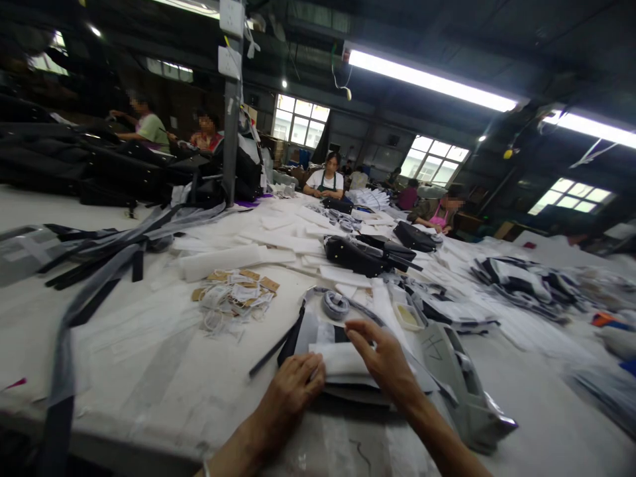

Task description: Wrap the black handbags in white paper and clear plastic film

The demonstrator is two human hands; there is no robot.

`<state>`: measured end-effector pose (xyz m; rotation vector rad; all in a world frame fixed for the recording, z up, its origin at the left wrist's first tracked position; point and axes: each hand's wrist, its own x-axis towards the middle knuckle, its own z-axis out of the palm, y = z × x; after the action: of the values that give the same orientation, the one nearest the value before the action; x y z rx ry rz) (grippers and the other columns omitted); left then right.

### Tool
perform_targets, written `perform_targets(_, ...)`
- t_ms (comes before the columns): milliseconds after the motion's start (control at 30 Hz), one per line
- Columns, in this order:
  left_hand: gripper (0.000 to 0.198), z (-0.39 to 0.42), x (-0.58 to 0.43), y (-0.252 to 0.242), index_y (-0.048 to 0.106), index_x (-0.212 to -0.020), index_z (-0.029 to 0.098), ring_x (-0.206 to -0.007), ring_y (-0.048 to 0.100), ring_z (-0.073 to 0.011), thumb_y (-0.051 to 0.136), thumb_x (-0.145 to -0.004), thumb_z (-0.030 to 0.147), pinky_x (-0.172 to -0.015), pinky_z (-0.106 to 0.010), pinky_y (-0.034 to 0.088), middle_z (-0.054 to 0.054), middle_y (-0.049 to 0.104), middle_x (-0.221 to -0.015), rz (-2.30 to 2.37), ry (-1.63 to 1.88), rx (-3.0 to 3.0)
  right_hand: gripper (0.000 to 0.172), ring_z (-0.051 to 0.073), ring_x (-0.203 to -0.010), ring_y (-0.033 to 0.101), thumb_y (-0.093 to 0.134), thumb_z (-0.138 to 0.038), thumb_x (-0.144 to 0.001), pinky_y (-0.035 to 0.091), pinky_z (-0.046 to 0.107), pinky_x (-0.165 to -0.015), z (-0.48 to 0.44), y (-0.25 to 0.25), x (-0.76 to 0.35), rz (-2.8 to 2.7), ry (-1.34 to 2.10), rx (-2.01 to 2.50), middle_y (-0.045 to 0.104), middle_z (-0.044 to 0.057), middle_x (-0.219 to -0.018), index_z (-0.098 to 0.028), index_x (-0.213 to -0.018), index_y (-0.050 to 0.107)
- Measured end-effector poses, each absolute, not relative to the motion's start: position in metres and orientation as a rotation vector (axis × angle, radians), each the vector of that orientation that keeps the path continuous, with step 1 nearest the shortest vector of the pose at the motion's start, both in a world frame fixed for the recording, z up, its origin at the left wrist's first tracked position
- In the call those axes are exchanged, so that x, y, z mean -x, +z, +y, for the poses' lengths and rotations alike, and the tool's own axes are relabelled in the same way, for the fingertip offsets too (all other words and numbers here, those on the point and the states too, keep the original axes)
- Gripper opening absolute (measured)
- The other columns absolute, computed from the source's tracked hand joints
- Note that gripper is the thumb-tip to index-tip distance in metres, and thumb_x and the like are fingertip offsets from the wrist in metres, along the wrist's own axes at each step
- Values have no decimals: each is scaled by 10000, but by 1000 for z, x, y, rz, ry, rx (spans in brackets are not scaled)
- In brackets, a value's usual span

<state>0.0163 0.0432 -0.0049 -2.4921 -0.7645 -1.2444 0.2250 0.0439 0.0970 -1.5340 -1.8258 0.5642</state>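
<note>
A dark flat bag [291, 344] lies on the table before me, with a white foam sheet [338, 358] across its front. My left hand [293, 384] is closed at the left end of the foam sheet, fingers bent over it and pressed together. Above the sheet's right part is my right hand [385, 361], open, its fingers stretched out and thumb apart; whether it touches the foam is unclear. A coiled strap in clear wrap [335, 305] rests at the bag's far edge. From the bag's left side a black strap [268, 354] sticks out.
Right of the bag stands a grey box [452, 377], and behind it a small plastic tray [408, 316]. Cardboard tags with strings [238, 295] are heaped at the left. Wrapped straps [84, 318] hang over the table's near edge. Farther back are black bags [355, 255] and several people.
</note>
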Motion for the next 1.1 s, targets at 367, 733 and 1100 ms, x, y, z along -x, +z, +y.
perform_targets(367, 321, 43, -19, -9, 561, -1233, 119, -1106, 599, -232, 425, -948, 62, -908, -370, 536, -138, 652, -1143, -827, -1260, 2568, 484, 245, -1117, 568, 645, -68, -748, 464, 346, -981, -65, 43, -238, -2589, 604, 1544, 647, 65, -1228, -226, -1206, 636)
perform_targets(733, 353, 48, -18, 0, 566, -1183, 116, -1025, 611, -223, 387, -896, 12, -851, -350, 548, -127, 647, -1080, -793, -1290, 2517, 153, 199, -814, 587, 553, -124, -889, 467, 298, -726, -46, 21, -219, -2444, 197, 1222, 673, 40, -842, -216, -794, 631)
perform_targets(1100, 246, 64, -10, -9, 592, -1108, 161, -946, 597, -199, 489, -911, 57, -848, -329, 541, -78, 614, -1014, -731, -1210, 2590, 110, 165, -555, 567, 455, -171, -806, 375, 268, -516, -27, -30, -115, -2147, 98, 858, 610, 5, -623, -232, -731, 505)
